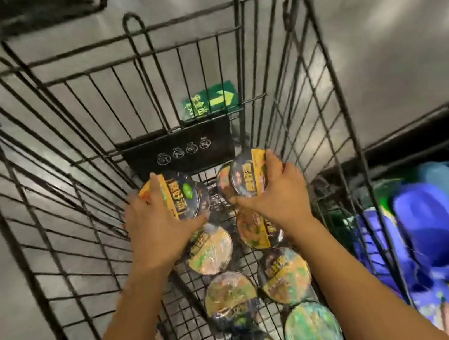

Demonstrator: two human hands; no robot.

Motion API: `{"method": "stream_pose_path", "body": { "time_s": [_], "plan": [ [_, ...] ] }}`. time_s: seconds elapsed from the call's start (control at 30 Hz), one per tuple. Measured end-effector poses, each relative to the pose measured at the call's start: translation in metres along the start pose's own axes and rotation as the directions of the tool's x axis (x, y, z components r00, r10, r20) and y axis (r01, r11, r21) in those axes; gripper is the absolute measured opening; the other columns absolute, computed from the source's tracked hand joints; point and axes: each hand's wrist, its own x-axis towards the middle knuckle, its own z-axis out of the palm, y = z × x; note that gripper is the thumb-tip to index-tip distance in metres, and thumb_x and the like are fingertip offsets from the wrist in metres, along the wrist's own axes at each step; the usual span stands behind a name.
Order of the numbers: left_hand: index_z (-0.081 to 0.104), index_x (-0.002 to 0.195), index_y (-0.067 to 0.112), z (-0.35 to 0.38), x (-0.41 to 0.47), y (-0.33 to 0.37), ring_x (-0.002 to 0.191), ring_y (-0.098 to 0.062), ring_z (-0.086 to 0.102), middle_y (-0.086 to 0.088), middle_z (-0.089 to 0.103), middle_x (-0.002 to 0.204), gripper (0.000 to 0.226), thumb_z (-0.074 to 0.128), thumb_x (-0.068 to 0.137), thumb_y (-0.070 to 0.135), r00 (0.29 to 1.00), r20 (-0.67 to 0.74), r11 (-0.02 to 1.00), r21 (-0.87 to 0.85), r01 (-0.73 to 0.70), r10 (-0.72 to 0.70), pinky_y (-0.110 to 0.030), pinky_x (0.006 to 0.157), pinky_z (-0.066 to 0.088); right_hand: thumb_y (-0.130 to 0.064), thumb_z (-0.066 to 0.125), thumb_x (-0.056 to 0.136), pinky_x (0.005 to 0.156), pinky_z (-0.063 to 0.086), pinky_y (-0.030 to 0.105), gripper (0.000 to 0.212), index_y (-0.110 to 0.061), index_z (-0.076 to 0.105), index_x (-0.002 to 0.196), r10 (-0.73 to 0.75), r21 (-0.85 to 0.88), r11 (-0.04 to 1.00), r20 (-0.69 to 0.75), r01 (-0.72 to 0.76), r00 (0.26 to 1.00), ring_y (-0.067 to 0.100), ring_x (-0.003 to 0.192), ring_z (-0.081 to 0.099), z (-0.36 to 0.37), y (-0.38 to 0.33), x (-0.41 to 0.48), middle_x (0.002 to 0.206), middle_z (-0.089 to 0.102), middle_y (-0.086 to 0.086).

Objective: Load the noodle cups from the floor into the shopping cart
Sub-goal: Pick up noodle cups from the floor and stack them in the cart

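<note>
Both my arms reach down into a black wire shopping cart [41,175]. My left hand [156,227] grips a noodle cup [185,198] with a dark lid and yellow rim, held tilted near the cart's far end. My right hand [276,191] grips a second noodle cup [247,175], also tilted, with another cup partly hidden behind it. Several more noodle cups [231,292] lie lid-up in two rows on the cart's mesh bottom, below my hands.
A black panel with round icons [182,150] closes the cart's far end, and a green arrow sign [209,100] shows on the grey floor beyond. Blue slippers [434,239] stand at the right, outside the cart wall, beside a dark shelf rail [418,136].
</note>
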Motion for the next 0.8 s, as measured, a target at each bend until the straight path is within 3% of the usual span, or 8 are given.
{"method": "stream_pose_path", "body": {
  "time_s": [0.23, 0.43, 0.53, 0.7, 0.8],
  "plan": [
    [0.009, 0.153, 0.022, 0.049, 0.031, -0.006, 0.136, -0.042, 0.022, -0.025, 0.017, 0.15, 0.128, 0.068, 0.056, 0.079, 0.998, 0.05, 1.0, 0.016, 0.027, -0.028, -0.049, 0.113, 0.025, -0.078, 0.068, 0.058, 0.11, 0.029, 0.045, 0.126, -0.021, 0.01, 0.154, -0.035, -0.069, 0.997, 0.024, 0.037, 0.999, 0.04, 0.134, 0.027, 0.049, -0.006, 0.044, 0.144, 0.029, 0.023],
    [-0.002, 0.153, 0.025, 0.047, 0.029, 0.0, 0.145, -0.037, -0.001, -0.021, -0.004, 0.157, 0.124, 0.061, 0.062, 0.081, 0.995, 0.097, 0.997, -0.071, 0.007, 0.0, -0.05, 0.118, 0.008, -0.09, 0.059, 0.049, 0.112, 0.027, 0.049, 0.137, -0.025, -0.001, 0.154, 0.017, -0.098, 0.995, 0.089, -0.008, 0.996, 0.039, 0.141, 0.019, 0.035, -0.009, 0.032, 0.154, 0.015, 0.023],
    [0.002, 0.153, 0.021, 0.03, 0.017, 0.0, 0.145, -0.037, 0.0, -0.024, -0.001, 0.157, 0.116, 0.054, 0.069, 0.082, 0.997, 0.075, 0.999, -0.053, -0.013, 0.017, -0.049, 0.118, 0.007, -0.086, 0.056, 0.061, 0.111, 0.029, 0.048, 0.127, -0.022, 0.0, 0.154, 0.068, -0.098, 0.993, 0.087, -0.06, 0.994, 0.038, 0.14, 0.021, 0.018, -0.008, 0.008, 0.152, 0.018, 0.025],
    [0.017, 0.153, 0.022, -0.007, -0.035, -0.001, 0.145, -0.034, 0.006, -0.024, 0.013, 0.156, 0.094, 0.043, 0.08, 0.075, 0.998, 0.012, 0.983, -0.171, -0.06, 0.063, -0.047, 0.119, 0.01, -0.076, 0.042, 0.083, 0.109, 0.027, 0.05, 0.098, -0.016, 0.011, 0.154, 0.244, -0.122, 0.965, 0.117, -0.23, 0.963, 0.04, 0.141, 0.02, -0.001, -0.008, -0.064, 0.156, 0.013, 0.023],
    [0.019, 0.153, 0.02, -0.029, -0.071, -0.004, 0.144, -0.037, 0.01, -0.028, 0.016, 0.154, 0.087, 0.043, 0.086, 0.07, 0.986, 0.033, 0.982, -0.097, -0.162, 0.166, -0.049, 0.119, 0.012, -0.073, 0.04, 0.086, 0.107, 0.03, 0.049, 0.092, -0.015, 0.014, 0.152, 0.307, -0.138, 0.947, 0.106, -0.292, 0.946, 0.039, 0.137, 0.026, -0.003, -0.012, -0.121, 0.153, 0.02, 0.021]
  ]
}}
